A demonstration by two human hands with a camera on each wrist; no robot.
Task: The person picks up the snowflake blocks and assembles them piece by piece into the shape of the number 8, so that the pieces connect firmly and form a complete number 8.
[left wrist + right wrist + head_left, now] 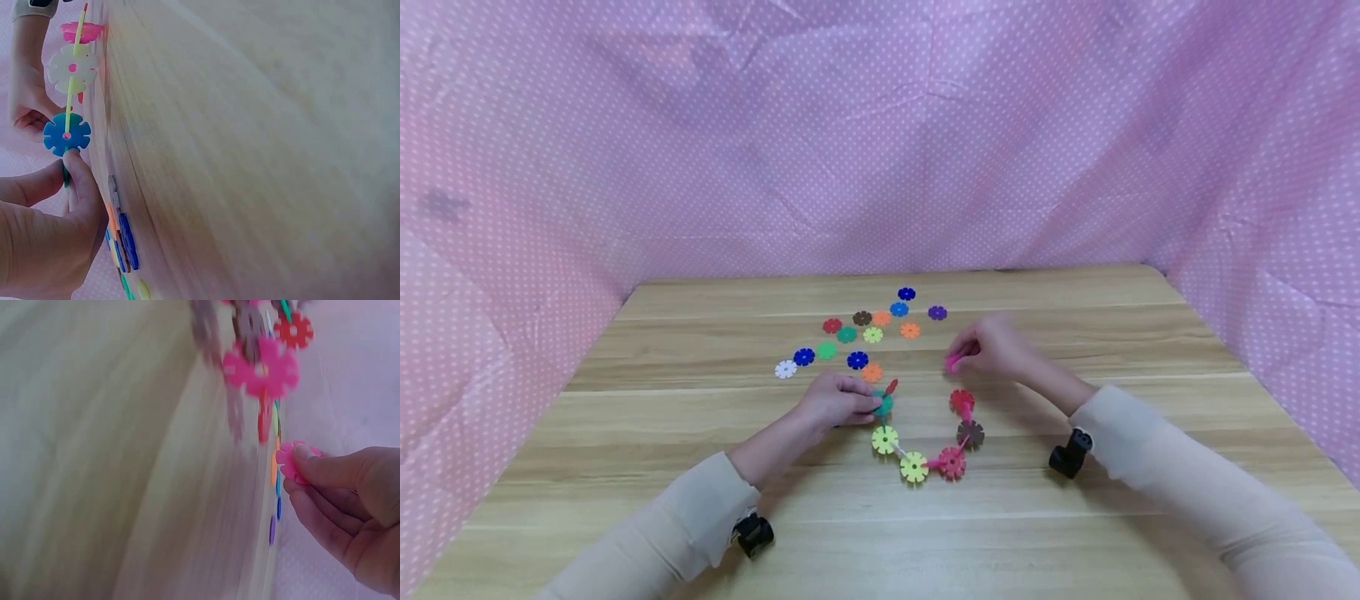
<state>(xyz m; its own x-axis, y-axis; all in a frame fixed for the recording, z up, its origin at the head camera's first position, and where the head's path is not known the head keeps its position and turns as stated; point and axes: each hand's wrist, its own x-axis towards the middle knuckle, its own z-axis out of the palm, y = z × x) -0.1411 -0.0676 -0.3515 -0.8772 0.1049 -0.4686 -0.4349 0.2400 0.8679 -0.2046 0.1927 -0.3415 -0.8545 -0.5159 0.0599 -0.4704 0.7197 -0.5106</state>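
Nearest the head camera: two beige sleeves [677,525], each with a black wrist camera [752,533], over a pale wooden tabletop [1075,533]. Left hand [838,400] curled, fingertips pinching the teal disc [882,405] at one end of a curved chain of snowflake discs [925,454]; chain lying on the tabletop between the two hands, running through yellow, pink, brown and red discs, with a red disc [962,401] at its free end. Right hand [992,346] raised just beyond that free end, thumb and forefinger closed on a single pink disc [294,464], seen clearly in the right wrist view; apart from the chain, not yet touching it. Loose discs [857,337] of many colours scattered on the tabletop farther back, just beyond the left hand; pink dotted cloth [880,125] on all sides.

Risks, as judged from this pose: slots possibly misaligned if the pink disc meets the red end disc at an angle, giving a jam or a slip from the pinch; chain joints likely to pop apart if pushed against while held only at the far teal end; free end liable to slide on the tabletop under pressure; left forearm close enough to the loose discs to scatter them.
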